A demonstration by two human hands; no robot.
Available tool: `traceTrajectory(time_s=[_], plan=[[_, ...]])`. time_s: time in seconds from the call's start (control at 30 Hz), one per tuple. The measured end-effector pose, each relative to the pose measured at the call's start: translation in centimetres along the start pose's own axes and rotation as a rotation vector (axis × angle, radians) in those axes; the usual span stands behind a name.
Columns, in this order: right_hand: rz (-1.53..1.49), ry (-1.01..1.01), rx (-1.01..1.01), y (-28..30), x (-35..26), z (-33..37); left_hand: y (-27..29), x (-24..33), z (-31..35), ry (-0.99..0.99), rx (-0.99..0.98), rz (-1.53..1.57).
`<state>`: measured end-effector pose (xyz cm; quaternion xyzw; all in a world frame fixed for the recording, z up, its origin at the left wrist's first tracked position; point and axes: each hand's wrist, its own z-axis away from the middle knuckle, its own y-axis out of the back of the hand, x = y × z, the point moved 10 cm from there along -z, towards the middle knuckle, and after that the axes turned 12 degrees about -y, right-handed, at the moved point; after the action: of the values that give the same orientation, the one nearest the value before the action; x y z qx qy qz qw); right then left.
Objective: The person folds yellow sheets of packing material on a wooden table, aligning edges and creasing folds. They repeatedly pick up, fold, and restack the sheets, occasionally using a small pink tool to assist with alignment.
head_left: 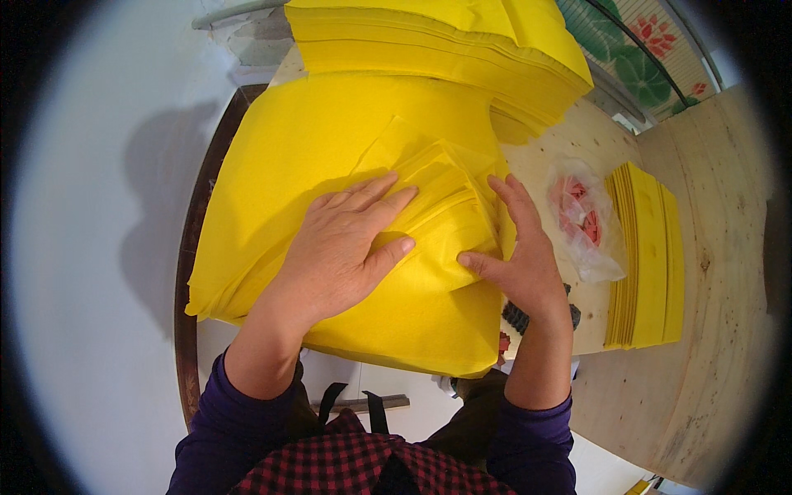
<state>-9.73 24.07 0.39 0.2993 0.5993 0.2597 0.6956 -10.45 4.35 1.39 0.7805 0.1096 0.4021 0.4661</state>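
white wall (91,206) fills the left side, marked by a soft shadow, while pale wooden boards (718,247) run along the right. at the upper right hangs or stands a ribbed panel (643,58) with red flowers and green leaves; which of the two, i cannot tell.

large yellow sheets (289,157) spread across the middle, their layered edges showing at the lower left, with one corner jutting toward the person's lap. on top of them, between and under the two hands, lies a smaller folded yellow bundle (450,194), its pleats running slantwise.

the left hand (342,235) lies wide and palm down, fingers stretched over the left side of the bundle, thumb standing off from them. the right hand (524,260) is also wide, curved at the bundle's right side, thumb and fingers well apart; how firmly it presses, i cannot tell.

beyond the hands rises a thick yellow stack (437,37). to the right, a clear plastic bag (606,256) with red pieces in it sits just beside a narrow stack of folded yellow pieces (648,256). something dark grey (516,317) shows partly behind the right wrist. below are purple sleeves (532,445) and a red-and-black checked garment (330,462).
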Motion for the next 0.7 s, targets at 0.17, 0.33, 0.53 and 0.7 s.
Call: traceTrajectory(time_s=[0.17, 0.33, 0.53, 0.7], plan=[[0.063, 0.029, -0.032, -0.3, 0.1, 0.1, 0.0, 0.0, 0.0, -0.008, -0.003, -0.009], [0.093, 0.104, -0.084, 0.8, -0.7, 0.9, 0.0, -0.1, 0.0, 0.003, 0.003, -0.009], [-0.13, 0.0, 0.01, 1.6, -0.1, 0.0, 0.1, 0.0, 0.0, 0.009, 0.006, -0.006], [-0.084, -0.023, 0.087, 0.4, -0.2, -0.1, 0.1, 0.0, 0.0, 0.005, 0.003, -0.005]])
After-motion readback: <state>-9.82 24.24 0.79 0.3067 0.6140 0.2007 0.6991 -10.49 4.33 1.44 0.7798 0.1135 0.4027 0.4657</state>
